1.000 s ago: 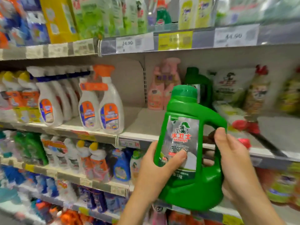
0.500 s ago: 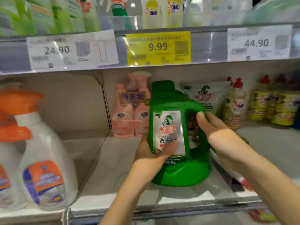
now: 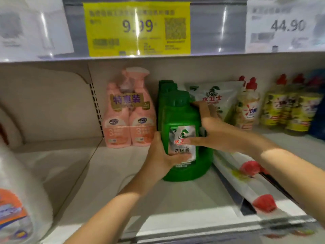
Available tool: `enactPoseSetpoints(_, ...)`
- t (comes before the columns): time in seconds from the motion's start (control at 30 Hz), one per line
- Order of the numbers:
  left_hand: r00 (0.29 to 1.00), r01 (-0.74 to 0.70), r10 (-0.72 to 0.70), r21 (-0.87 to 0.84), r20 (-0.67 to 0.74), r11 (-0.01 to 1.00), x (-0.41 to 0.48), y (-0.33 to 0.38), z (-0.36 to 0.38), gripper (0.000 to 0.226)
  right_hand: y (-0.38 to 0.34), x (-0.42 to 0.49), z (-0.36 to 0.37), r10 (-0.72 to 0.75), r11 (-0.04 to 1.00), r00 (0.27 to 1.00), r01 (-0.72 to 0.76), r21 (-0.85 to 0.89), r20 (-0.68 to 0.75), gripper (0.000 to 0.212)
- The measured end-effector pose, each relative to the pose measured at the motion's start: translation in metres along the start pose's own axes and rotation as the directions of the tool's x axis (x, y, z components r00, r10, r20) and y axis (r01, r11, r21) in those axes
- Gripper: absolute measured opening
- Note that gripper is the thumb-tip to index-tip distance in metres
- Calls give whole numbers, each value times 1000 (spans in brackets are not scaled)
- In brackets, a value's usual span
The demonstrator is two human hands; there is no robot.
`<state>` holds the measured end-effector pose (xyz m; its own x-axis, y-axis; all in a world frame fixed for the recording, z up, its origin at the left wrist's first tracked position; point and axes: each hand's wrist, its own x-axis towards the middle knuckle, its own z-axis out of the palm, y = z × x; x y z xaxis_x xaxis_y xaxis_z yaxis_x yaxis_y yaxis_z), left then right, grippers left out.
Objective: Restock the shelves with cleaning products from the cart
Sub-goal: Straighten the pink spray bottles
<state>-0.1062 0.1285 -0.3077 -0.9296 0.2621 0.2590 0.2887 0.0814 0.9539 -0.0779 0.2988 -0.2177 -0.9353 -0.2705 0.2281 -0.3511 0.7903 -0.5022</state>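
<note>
Beige shop shelf [image 3: 109,173], green jug [image 3: 179,117] upright on it, left hand [image 3: 161,155] around its front, right hand [image 3: 214,127] around its handle.

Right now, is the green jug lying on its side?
No, the green jug stands upright, the left hand on its label and the right hand at its handle.

The green detergent jug [image 3: 182,118], green-capped with a silver label bearing red characters, stands upright on the white shelf [image 3: 109,182]. It sits just in front of a matching green jug [image 3: 166,88], between pink spray bottles [image 3: 130,120] and a silver pouch [image 3: 214,97], gripped by the left hand [image 3: 161,155] and right hand [image 3: 211,129].
</note>
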Motion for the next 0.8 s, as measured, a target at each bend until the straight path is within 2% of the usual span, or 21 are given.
enactPoseSetpoints(0.07, 998, 37, -32, 75, -60, 996, 12, -3, 2, 88, 8, 13, 3, 23, 997, 1000, -24, -79, -18, 88)
enactPoseSetpoints(0.17, 987, 79, -50, 191, -153, 978, 21, -5, 5, 91, 16, 26, 3, 67, 996, 994, -63, -56, 83, 81)
enactPoseSetpoints(0.23, 980, 92, -47, 231, -195, 969, 26, -4, 5, 89, 20, 34, 3, 22, 997, 999, -20, -74, 24, 84)
enactPoseSetpoints(0.3, 986, 68, -32, 220, -163, 973, 32, -4, 3, 72, 20, 41, 5, -23, 996, 998, 18, -90, -63, 88)
enactPoseSetpoints(0.4, 992, 50, -29, 178, -123, 983, 39, -5, 2, 51, 25, 51, 8, -16, 997, 997, 10, -77, -79, 90)
enactPoseSetpoints(0.6, 990, 80, -47, 253, -134, 964, 54, -6, 0, 69, 33, 64, 3, -47, 998, 998, 45, -50, -43, 90)
enactPoseSetpoints(0.8, 987, 78, -39, 260, -153, 963, 51, -8, 2, 67, 32, 60, 6, -38, 999, 998, 36, -39, -57, 95)
